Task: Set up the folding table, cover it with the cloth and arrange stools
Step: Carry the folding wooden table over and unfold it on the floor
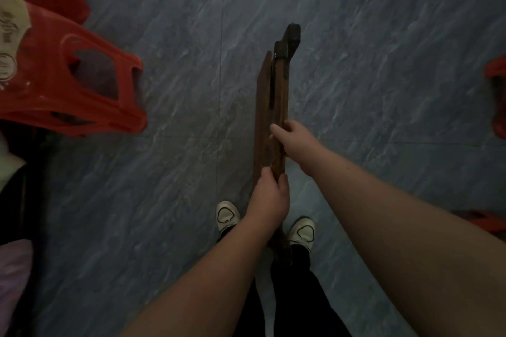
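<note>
Seen from above, a folded wooden table (275,107) stands on edge at centre. The left hand (269,197) grips its near end; the right hand (294,142) clasps its upper edge. Red plastic stools (68,74) sit at ten o'clock on the blue tiled floor (383,63).

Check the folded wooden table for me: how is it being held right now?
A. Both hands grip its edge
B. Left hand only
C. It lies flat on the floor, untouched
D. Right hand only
A: the left hand clasps the near end of the folded table and the right hand grips its edge further along, above the tiled floor.
</note>
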